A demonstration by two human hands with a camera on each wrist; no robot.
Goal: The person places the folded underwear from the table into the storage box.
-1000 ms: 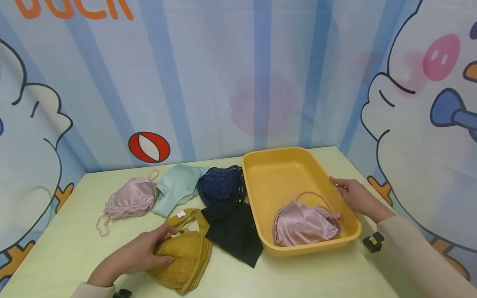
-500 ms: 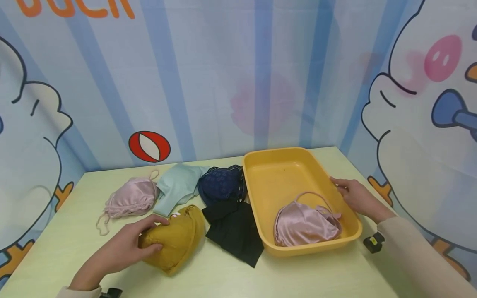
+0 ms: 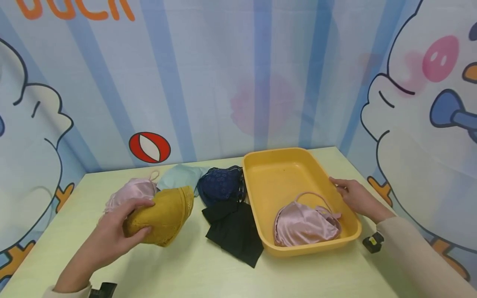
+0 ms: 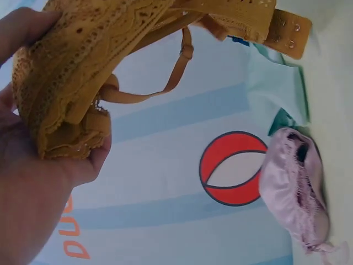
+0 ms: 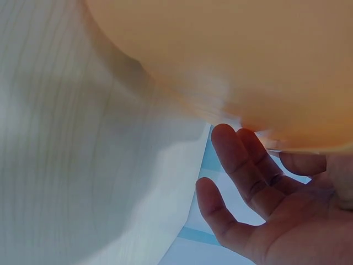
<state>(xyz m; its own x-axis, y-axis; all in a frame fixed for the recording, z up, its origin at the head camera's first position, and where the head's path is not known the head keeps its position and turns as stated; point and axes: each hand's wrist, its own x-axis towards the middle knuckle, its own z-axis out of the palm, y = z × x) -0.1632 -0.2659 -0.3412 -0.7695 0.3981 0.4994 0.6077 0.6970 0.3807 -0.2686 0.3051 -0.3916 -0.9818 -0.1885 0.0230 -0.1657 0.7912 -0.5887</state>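
My left hand [image 3: 108, 236] holds a mustard-yellow lace bra [image 3: 162, 217] above the table, thumb on one side and fingers on the other. In the left wrist view the bra [image 4: 83, 66] shows a dangling strap with a slider and a hook-and-eye band end. My right hand [image 3: 357, 198] grips the right rim of a yellow plastic tray [image 3: 257, 207]; in the right wrist view several fingers of that hand [image 5: 276, 204] hang loosely below the tray wall [image 5: 231, 61]. Inside the tray's near end lies a pink satin bra [image 3: 307, 225].
Behind the held bra lie a lilac satin bra [image 3: 134, 190], a pale mint garment [image 3: 180, 178] and a navy lace bra [image 3: 221, 184]. A black folded garment [image 3: 236, 231] lies beside the tray's left wall. A printed cloth backdrop [image 3: 223, 82] rises behind the table [image 3: 208, 273].
My left hand has lifted the mustard bra off the table and moved it left and up, partly covering the lilac and mint garments. The right hand and tray stay in place.
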